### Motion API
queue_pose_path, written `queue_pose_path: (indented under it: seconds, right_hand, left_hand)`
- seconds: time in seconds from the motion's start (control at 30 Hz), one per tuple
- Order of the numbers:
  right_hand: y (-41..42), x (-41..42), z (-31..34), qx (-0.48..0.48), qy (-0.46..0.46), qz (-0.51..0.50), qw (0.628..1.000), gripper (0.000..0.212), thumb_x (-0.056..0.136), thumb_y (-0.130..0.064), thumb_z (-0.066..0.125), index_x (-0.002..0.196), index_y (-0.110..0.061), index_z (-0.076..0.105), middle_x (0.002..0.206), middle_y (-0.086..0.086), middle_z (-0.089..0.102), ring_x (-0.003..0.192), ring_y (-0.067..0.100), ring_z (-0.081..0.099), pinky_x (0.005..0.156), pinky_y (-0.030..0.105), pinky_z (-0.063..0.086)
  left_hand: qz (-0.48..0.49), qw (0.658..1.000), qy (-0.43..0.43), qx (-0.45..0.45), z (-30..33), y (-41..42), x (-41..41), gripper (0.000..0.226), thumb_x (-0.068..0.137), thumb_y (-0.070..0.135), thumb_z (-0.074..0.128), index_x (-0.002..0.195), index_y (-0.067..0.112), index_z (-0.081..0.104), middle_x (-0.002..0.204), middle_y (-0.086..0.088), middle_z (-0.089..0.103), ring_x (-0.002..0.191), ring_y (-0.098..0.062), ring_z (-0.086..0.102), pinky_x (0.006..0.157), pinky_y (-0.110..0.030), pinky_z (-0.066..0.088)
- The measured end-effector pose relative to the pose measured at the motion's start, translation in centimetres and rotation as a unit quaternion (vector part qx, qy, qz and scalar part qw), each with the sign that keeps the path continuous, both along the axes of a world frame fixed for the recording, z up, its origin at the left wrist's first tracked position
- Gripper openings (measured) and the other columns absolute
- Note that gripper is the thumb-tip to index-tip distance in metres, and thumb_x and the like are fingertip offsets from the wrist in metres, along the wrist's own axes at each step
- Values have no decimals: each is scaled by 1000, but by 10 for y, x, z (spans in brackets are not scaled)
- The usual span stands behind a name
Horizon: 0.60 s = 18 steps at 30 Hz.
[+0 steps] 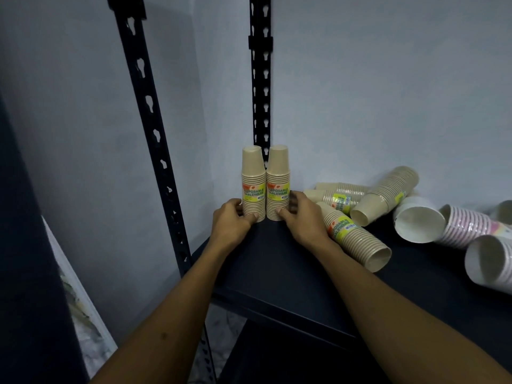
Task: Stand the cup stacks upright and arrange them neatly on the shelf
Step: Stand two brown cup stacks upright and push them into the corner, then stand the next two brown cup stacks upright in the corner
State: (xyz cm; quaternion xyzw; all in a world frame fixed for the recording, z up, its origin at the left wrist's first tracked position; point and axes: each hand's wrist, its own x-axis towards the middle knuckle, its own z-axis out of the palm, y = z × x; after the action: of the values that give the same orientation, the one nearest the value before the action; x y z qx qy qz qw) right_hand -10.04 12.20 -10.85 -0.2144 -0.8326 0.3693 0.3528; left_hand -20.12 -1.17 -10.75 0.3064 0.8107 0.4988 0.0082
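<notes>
left hand: grip curled round base of left upright stack
right hand: grip curled round base of right upright stack
upright stacks: touching, mid-frame, back corner of shelf, by black post
beige stacks: four on their sides, right of centre
white and pink stacks: lying at far right

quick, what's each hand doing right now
Left hand: grips the left upright cup stack.
Right hand: grips the right upright cup stack.
</notes>
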Motion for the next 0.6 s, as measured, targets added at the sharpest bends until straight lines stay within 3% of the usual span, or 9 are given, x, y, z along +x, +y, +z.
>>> queue_pose_path:
  seconds: [0.17, 0.33, 0.47, 0.6]
  right_hand:
    - [-11, 14, 2, -9, -28, -3, 1000, 49, 89, -19, 66, 133, -5, 49, 126, 8, 63, 115, 23, 60, 96, 34, 49]
    - [-30, 44, 3, 31, -37, -5, 999, 34, 91, -11, 60, 125, -5, 55, 114, 8, 66, 105, 21, 62, 91, 31, 49]
    - [-44, 75, 1, 136, -34, -14, 990, 21, 91, -7, 54, 109, -4, 65, 105, 12, 69, 97, 26, 64, 85, 35, 51]
    - [-55, 112, 3, 279, 43, -25, 959, 20, 83, 0, 58, 99, -4, 68, 94, 10, 70, 86, 28, 66, 72, 37, 54]
  left_hand:
    - [35, 999, -2, -8, 4, -10, 13, 69, 86, 26, 70, 143, 5, 38, 131, -12, 57, 118, -25, 55, 93, -30, 45]
    - [42, 998, 39, -18, 5, -26, 36, 44, 88, 21, 65, 127, 5, 56, 124, -11, 63, 110, -24, 59, 84, -24, 43]
    - [3, 998, 57, -38, 7, -36, 59, 35, 87, 19, 64, 121, 9, 62, 118, -6, 66, 103, -19, 60, 85, -23, 42]
    - [-34, 992, 76, -91, 1, -35, 78, 28, 86, 27, 65, 111, 15, 68, 112, -2, 69, 101, -14, 62, 89, -28, 49]
